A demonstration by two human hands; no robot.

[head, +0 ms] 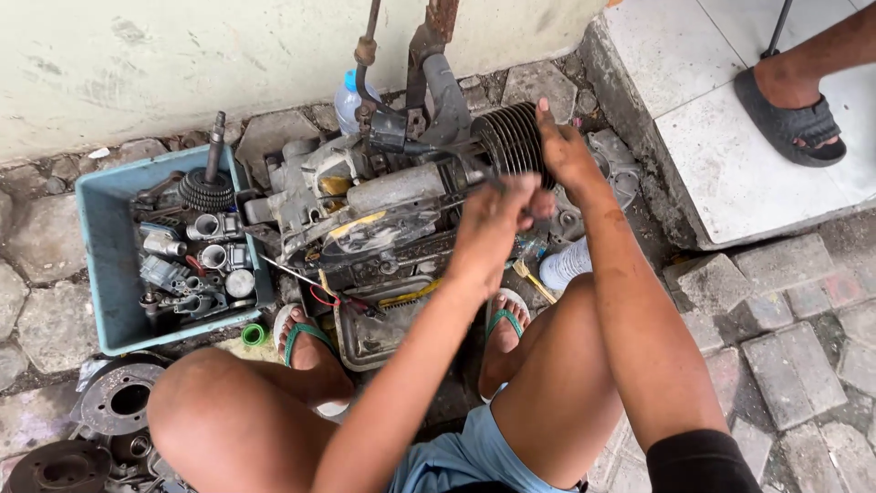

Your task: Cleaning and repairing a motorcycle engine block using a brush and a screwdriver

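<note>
Knees and thighs: bare, bent in a squat at the bottom of the view, both forearms reaching out over them toward the engine.
Engine block (365, 215): largest thing, lying on the paving ahead of both hands; its long axis runs left to right across the view, with the finned end on the right.
Finned cylinder (511, 137): dark, ribbed, at the engine's right end, its axis in line with the block; it lies just beyond and slightly right of the left hand's grip.
Right hand (568, 151): the nearer hand to the cylinder, spread flat against the fins' right side, fingers pointing up, pressing rather than clasping.
Left hand (488, 228): curled shut, fist-like, around a thin dark tool (493, 183); what the tool is I cannot tell. The tool's tip points up and left toward the joint where cylinder meets block.
Blue tub (114, 265): well to the left of both hands, holding a gear on a shaft, carburettor-like parts and small fittings.
Metal tray (365, 342): below the engine, near the left foot, between grip and body.
Frame tubes and rusty rod (438, 55): rise above the engine, crowding the far side of the cylinder.
Plastic bottle (347, 96): behind the engine, by the wall.
White cloth-like bundle (566, 265): just under the right forearm.
Another person's sandalled foot (789, 114): on the tiled step, well to the right, apart from the hands.
</note>
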